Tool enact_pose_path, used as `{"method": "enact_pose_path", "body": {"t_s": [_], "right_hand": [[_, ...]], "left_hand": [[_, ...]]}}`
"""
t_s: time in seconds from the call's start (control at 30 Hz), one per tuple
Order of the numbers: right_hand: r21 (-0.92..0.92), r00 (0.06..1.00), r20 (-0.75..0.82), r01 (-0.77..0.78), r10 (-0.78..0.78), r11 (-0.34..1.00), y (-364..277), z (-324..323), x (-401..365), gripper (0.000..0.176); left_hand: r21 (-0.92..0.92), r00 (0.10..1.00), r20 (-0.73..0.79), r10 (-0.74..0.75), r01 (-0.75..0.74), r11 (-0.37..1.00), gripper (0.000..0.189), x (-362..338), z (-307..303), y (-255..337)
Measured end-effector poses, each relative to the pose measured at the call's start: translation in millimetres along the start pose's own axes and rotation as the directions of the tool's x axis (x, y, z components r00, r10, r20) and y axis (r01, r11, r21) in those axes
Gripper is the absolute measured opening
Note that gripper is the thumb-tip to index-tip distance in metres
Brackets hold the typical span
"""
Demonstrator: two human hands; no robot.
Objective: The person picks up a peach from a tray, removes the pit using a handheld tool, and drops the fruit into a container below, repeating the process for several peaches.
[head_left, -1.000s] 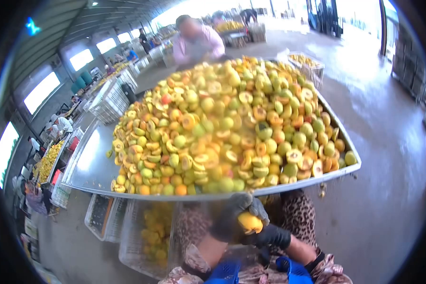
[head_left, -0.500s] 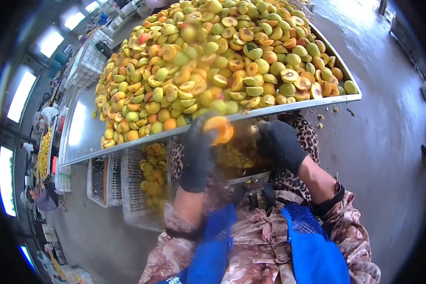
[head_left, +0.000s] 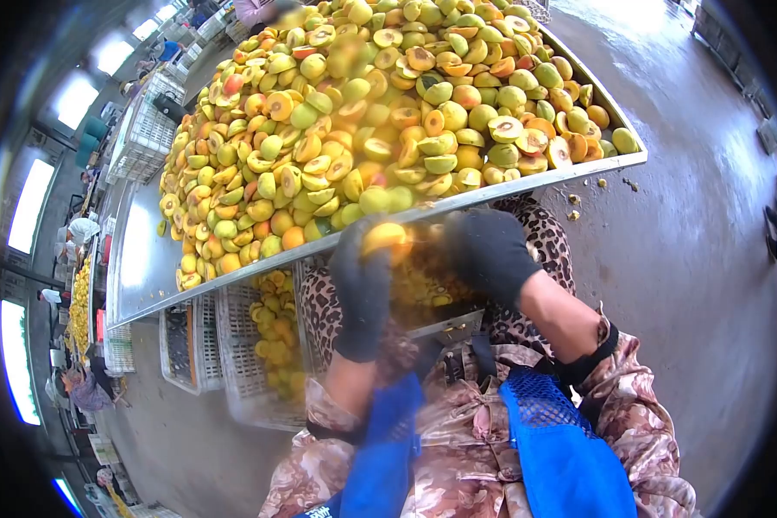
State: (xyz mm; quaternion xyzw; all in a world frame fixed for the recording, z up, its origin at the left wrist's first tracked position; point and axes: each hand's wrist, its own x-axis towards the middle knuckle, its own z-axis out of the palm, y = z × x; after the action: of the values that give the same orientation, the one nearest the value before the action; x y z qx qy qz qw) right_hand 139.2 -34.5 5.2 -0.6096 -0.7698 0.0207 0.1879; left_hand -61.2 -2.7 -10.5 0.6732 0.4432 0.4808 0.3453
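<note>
In a dark glove, my left hand (head_left: 360, 281) grips an orange-yellow peach half (head_left: 386, 239) just below the tray's near edge. My right hand (head_left: 492, 252), also gloved, is close on the right with its fingers curled toward the fruit. Its fingertips are blurred, and what they hold cannot be made out. Above both hands, a large heap of cut peaches (head_left: 319, 164) lies on a metal tray table (head_left: 233, 283); some halves still show their pits. Below the hands, a container of yellow pieces (head_left: 427, 289) sits between my knees, partly hidden and smeared.
A white plastic crate (head_left: 237, 345) with peach pieces (head_left: 276, 332) stands under the tray on the left, beside another crate (head_left: 205, 345). Stacked crates (head_left: 147, 129) and other people work areas line the far left. Fruit scraps lie on the wet floor (head_left: 665, 259) at right.
The view has shifted slightly, so the tray sits a little farther left. My right hand has moved left, closer to the peach half, which stays in my left hand.
</note>
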Motion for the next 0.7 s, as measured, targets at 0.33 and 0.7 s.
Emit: {"method": "enact_pose_path", "body": {"t_s": [0.33,0.7], "right_hand": [[0.143,0.983,0.134,-0.141,0.122,0.980,2.5,49.9,1.7,0.031],[0.342,0.897,0.417,-0.007,-0.145,0.940,50.1,151.1,-20.4,0.028]], "left_hand": [[0.179,0.984,-0.154,0.087,-0.059,0.982,0.027,-4.6,-35.9,-9.9],[0.788,0.945,0.107,0.309,-0.270,0.554,0.069,134.2,-64.0,-28.1]]}}
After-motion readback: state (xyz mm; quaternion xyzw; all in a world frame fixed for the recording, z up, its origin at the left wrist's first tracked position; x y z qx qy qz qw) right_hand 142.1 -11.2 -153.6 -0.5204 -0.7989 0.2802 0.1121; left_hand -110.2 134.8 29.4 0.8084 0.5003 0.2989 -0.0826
